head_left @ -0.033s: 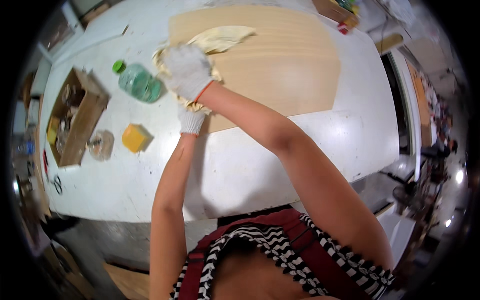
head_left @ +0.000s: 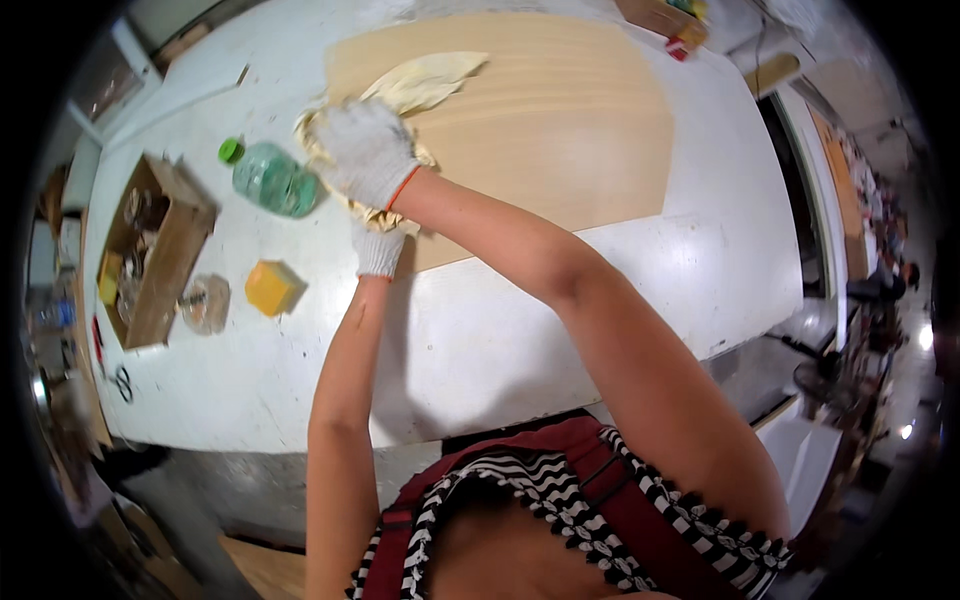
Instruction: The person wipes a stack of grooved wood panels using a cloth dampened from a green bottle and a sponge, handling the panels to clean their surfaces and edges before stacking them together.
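Right hand (head_left: 365, 150), gloved, pressed flat on yellow cloth (head_left: 425, 80) at upper centre; cloth trails upper right over wooden panel (head_left: 560, 120); left hand (head_left: 378, 250) beneath, grip indeterminable

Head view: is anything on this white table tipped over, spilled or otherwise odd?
The green-capped bottle lies on its side beside the gloved right hand pressing a yellow cloth onto the wooden board. No spill shows around it.
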Motion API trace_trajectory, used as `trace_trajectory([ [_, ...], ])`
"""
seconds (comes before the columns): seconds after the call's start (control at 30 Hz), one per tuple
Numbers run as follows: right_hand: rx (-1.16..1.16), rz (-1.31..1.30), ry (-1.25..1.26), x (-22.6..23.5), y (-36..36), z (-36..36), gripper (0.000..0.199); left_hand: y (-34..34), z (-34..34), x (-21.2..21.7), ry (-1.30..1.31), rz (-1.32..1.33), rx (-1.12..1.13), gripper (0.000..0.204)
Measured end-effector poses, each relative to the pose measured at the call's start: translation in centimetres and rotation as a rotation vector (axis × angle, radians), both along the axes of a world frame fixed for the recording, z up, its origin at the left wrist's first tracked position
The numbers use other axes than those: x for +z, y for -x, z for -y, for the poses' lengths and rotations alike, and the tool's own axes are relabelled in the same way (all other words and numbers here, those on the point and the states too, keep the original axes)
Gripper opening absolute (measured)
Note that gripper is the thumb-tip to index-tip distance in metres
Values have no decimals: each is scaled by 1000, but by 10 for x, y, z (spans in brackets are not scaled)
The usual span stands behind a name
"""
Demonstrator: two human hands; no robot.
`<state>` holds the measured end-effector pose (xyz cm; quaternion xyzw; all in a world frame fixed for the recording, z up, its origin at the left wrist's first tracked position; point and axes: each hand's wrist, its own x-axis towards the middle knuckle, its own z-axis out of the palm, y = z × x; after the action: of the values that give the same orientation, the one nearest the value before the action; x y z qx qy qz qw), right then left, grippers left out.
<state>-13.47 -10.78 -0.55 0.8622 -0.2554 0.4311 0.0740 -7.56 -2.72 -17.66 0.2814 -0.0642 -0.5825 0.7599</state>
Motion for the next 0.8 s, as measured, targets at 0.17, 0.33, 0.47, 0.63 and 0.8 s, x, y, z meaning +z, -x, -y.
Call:
trace_trajectory([
  [0.17, -175, -318, -74, 7, 110, 34, 22, 28, -6, 72, -274, 1414, 119, 87],
  [0.33, -487, -118, 110, -19, 304, 109, 25, 43, -21, 116, -240, 1141, 147, 85],
  [0.47, -1016, -627, -523, -39, 521, 187, 45, 52, -17, 116, -253, 1242, 167, 71],
  [0.63, -743, 76, -486, -31, 487, 175, 47, 43, -14, 116, -286, 1198, 111, 64],
  [0.8, -856, -167, -58, -15, 360, 134, 50, 33, -16, 106, -257, 1308, 3, 65],
])
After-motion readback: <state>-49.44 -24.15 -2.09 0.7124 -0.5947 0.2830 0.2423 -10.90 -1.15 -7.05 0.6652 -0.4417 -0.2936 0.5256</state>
